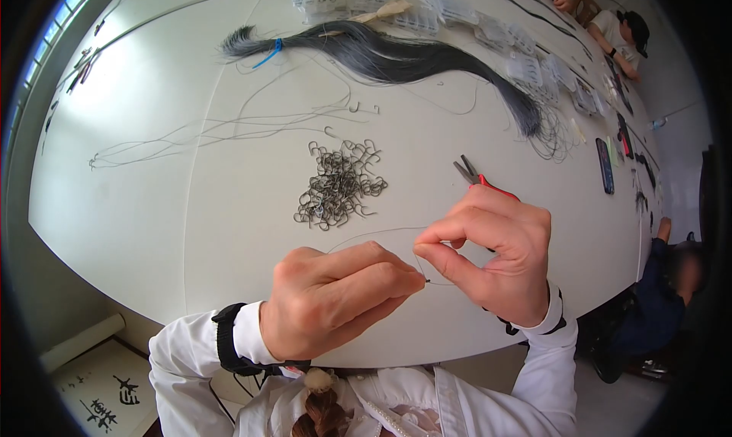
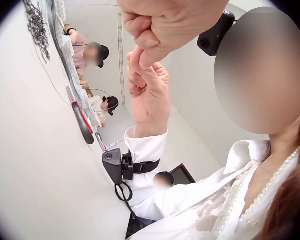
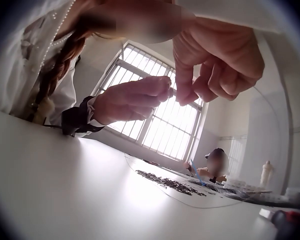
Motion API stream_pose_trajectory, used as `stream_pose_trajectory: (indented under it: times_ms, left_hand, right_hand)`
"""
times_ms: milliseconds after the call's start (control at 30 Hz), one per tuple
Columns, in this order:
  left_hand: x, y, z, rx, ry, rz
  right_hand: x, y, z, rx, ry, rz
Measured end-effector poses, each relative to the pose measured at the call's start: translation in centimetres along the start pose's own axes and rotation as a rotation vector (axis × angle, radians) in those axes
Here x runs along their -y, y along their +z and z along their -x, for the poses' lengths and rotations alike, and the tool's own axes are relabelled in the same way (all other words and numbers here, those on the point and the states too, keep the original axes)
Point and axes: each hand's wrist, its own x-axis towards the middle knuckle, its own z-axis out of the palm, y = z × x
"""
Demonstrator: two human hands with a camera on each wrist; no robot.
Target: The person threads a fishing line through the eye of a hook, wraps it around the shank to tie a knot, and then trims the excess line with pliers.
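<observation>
My left hand (image 1: 339, 300) pinches a fish hook, nearly all hidden by the fingers; only a small dark tip (image 1: 428, 281) shows at the fingertips. Just right of it, my right hand (image 1: 496, 246) holds a thin fishing line (image 1: 421, 265) between thumb and forefinger, the strand running down to that tip. More of the line loops out behind both hands. In the right wrist view the left hand (image 3: 135, 100) and right hand (image 3: 217, 60) face each other above the table. Beyond them lies a heap of dark fish hooks (image 1: 335, 182).
Red-handled pliers (image 1: 469, 170) lie just past my right hand. A long bundle of dark line (image 1: 381, 52), tied with a blue band, stretches across the table's far side, before clear plastic boxes (image 1: 450, 10). Loose lines (image 1: 221, 128) lie at left, a phone (image 1: 605, 165) at right. Other people sit around.
</observation>
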Motion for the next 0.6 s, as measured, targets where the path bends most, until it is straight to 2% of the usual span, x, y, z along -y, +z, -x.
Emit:
stream_pose_trajectory:
  times_ms: [267,367,433,567,600]
  left_hand:
    - [-0.2,-0.3,0.0,-0.032,0.01,-0.011]
    - [-0.2,-0.5,0.0,-0.046,-0.005,0.004]
    - [-0.3,-0.5,0.0,-0.079,-0.022,0.018]
    - [-0.1,-0.5,-0.2,-0.118,-0.018,0.065]
    - [-0.3,-0.7,-0.3,-0.069,-0.099,0.133]
  right_hand:
    - [-0.5,0.2,0.0,0.067,0.017,-0.132]
    - [-0.5,0.3,0.0,0.145,0.109,-0.232]
    - [-0.8,0.6,0.2,0.207,0.263,-0.437]
    - [-1.2,0.7,0.2,0.29,0.299,-0.499]
    - [-1.2,0.9,0.3,0.303,0.357,-0.584]
